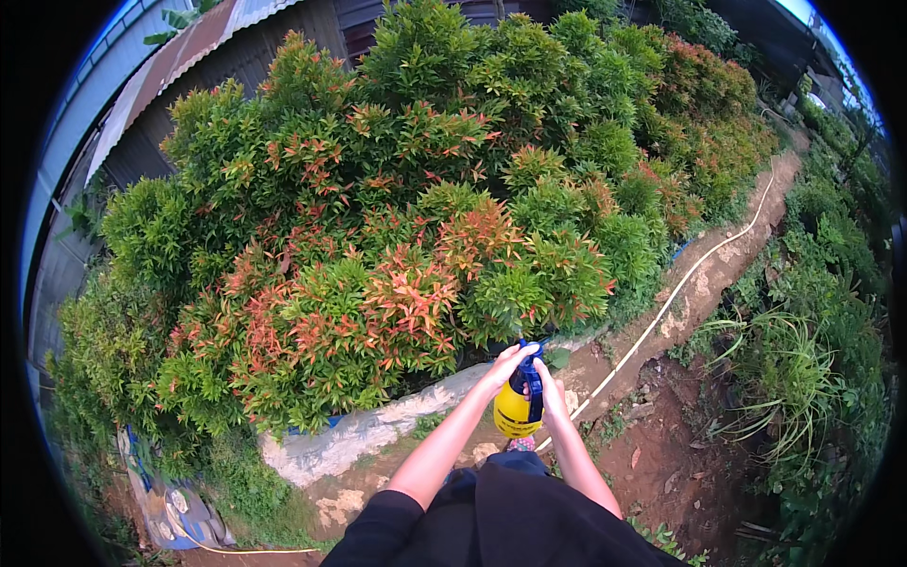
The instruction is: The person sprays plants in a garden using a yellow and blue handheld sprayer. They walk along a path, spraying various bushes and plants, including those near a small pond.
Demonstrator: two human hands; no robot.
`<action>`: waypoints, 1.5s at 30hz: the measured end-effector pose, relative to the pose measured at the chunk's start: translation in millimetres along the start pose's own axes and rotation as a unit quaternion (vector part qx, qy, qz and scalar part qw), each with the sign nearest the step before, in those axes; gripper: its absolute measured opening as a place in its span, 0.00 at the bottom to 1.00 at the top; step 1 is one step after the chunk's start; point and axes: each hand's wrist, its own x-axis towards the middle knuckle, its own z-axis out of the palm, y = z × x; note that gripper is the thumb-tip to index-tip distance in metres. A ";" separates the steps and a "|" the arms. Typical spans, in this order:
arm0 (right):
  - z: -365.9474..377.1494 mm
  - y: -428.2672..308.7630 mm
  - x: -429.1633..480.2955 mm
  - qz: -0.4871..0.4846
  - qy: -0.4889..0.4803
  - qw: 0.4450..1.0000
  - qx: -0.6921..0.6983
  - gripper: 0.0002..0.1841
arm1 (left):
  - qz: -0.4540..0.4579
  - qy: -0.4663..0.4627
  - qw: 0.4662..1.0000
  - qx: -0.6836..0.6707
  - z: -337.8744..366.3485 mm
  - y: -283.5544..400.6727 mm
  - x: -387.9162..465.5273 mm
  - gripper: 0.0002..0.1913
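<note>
A yellow hand pump sprayer [515,413] with a blue head and handle is held out in front of my body, its nozzle end towards the shrubs. My right hand [555,397] grips its blue handle from the right side. From the left, my left hand [507,366] holds the sprayer near its head, with fingers reaching over the top. The yellow tank bears dark writing. Just beyond the nozzle grow leafy shrubs [411,298] with green foliage and orange-red young leaves. Whether any spray is coming out is too fine to tell.
A pale hose [684,280] runs along the dirt path [769,198] on the right. A low pale concrete edge [375,432] borders the shrubs. Long grass [776,368] grows at right; sacks [181,514] lie lower left. Corrugated metal sheeting [283,57] stands behind.
</note>
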 end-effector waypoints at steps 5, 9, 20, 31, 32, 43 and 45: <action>-18.8 -6.8 0.1 -0.061 0.044 0.994 0.076 0.13 | -0.012 -0.043 0.999 0.020 44.0 19.8 12.2 0.19; -24.1 -12.4 6.6 -0.118 0.023 0.990 0.070 0.08 | 0.020 -0.019 0.999 0.037 61.8 25.7 21.3 0.22; 6.3 -29.6 23.6 -0.168 -0.056 0.984 -0.034 0.12 | 0.352 0.265 0.847 0.296 29.1 57.9 -1.7 0.17; 18.5 -31.4 46.5 -0.126 -0.126 0.978 -0.108 0.12 | 0.463 0.319 0.799 0.214 34.2 164.1 -12.5 0.08; 16.4 -30.0 49.5 -0.125 -0.122 0.978 -0.111 0.12 | 0.473 0.330 0.784 0.231 32.3 167.2 -12.3 0.09; -45.6 -35.5 88.7 -0.113 0.071 0.988 0.083 0.04 | 0.071 0.132 0.971 0.186 53.4 79.0 49.0 0.23; -61.6 -41.4 90.3 -0.117 0.073 0.984 0.108 0.04 | 0.029 0.052 0.970 0.234 62.8 63.0 62.8 0.29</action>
